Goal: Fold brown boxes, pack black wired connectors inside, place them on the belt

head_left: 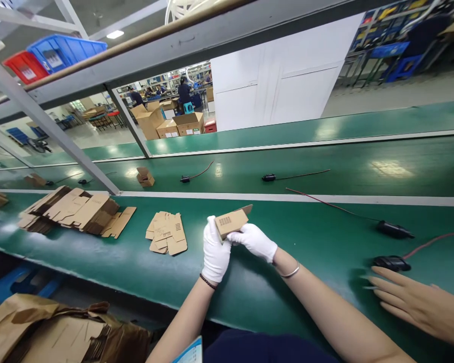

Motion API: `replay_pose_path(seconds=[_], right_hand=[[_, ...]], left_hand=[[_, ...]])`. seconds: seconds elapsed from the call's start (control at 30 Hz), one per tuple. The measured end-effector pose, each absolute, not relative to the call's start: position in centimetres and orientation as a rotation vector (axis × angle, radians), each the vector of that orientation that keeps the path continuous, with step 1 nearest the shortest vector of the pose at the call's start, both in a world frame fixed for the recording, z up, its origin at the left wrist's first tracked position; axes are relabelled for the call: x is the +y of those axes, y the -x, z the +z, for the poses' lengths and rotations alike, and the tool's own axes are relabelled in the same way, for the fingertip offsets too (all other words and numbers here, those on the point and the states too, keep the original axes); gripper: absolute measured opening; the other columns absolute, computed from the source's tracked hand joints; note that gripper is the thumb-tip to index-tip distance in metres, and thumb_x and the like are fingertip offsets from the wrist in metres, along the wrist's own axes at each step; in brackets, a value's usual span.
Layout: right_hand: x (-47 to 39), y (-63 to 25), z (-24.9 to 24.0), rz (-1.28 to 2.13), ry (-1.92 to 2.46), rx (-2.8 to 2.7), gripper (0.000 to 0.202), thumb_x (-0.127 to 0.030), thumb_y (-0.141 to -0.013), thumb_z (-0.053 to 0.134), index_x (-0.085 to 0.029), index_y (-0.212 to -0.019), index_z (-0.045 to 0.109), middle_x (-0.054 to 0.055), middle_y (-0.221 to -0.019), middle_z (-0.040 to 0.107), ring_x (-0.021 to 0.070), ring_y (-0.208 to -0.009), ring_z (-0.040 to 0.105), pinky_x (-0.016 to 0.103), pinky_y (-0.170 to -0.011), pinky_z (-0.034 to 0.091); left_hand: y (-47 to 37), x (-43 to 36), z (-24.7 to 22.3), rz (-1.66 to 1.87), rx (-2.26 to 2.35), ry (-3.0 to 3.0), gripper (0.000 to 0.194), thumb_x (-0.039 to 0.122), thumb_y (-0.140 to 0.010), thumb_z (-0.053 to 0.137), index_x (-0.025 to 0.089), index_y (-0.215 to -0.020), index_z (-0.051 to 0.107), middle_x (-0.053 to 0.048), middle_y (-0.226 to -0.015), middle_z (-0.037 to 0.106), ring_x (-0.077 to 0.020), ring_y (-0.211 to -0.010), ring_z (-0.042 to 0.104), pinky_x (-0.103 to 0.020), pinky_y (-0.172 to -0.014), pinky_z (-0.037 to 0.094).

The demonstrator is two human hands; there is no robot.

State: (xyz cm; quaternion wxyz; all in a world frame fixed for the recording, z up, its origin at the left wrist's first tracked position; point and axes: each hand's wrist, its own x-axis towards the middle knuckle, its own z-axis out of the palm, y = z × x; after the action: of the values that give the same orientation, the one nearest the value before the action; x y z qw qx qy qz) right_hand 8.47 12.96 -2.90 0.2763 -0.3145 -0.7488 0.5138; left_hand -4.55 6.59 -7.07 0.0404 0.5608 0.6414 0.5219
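Observation:
A small brown cardboard box (231, 222) with printed marks on its side is held up over the green bench, one flap standing out at its top right. My left hand (215, 254), in a white glove, is closed around the box's left side. The gloved fingers of my right hand (254, 243) pinch its lower right edge. What is inside the box cannot be seen. Left of my hands, a few flat cardboard blanks (167, 233) lie on the bench. Farther left is a larger pile of folded blanks (79, 209).
Another person's bare hand (412, 300) is at right beside a black cylindrical part (391, 263) with a red wire; a similar part (395, 229) lies behind. Beyond the white rail (325, 198), the belt (227, 176) carries several such parts and an open box (145, 177). A slanted post (71, 143) stands at left.

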Motion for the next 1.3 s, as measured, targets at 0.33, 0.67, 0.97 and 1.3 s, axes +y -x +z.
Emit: replay_pose_path(seconds=[0.33,0.67,0.97,1.3], right_hand=[[22.6,-8.7,-0.8,0.76,1.121,-2.439,0.029,-0.046,-0.084,0.052,-0.025,-0.082,0.072,0.0,-0.088,0.07,0.0177,-0.084,0.062,0.026,-0.077,0.045],[36.4,-11.0,-2.3,0.346,1.68,-2.299,0.033,-0.031,-0.083,0.06,-0.013,-0.112,0.059,0.012,-0.112,0.059,0.0232,-0.101,0.055,0.04,-0.088,0.042],[27.0,-8.8,-1.8,0.214,1.512,-2.324,0.043,-0.046,-0.088,0.049,-0.025,-0.125,0.054,0.01,-0.122,0.056,0.0245,-0.095,0.059,0.031,-0.077,0.043],[13.3,-11.2,1.3,0.342,0.903,-2.376,0.036,-0.032,-0.092,0.041,-0.029,-0.124,0.056,0.006,-0.116,0.063,0.0211,-0.093,0.061,0.031,-0.075,0.046]], left_hand=[[7.6,8.8,-7.9,1.237,1.888,-1.406,0.103,0.019,-0.062,0.07,0.02,-0.147,0.012,-0.016,-0.131,0.053,-0.0313,-0.12,0.051,-0.047,-0.101,0.04],[6.1,5.8,-5.1,1.642,1.973,-1.595,0.07,0.034,-0.08,0.059,0.02,-0.142,0.028,-0.015,-0.137,0.047,-0.0288,-0.129,0.042,-0.052,-0.109,0.031],[0.8,8.4,-1.2,1.544,1.4,-1.082,0.059,0.038,-0.087,0.052,0.024,-0.141,0.033,-0.012,-0.136,0.05,-0.0231,-0.119,0.054,-0.039,-0.102,0.044],[1.2,9.1,1.1,1.79,0.968,-0.629,0.039,0.043,-0.084,0.056,0.022,-0.116,0.051,-0.01,-0.118,0.058,-0.0203,-0.106,0.06,-0.036,-0.091,0.049]])
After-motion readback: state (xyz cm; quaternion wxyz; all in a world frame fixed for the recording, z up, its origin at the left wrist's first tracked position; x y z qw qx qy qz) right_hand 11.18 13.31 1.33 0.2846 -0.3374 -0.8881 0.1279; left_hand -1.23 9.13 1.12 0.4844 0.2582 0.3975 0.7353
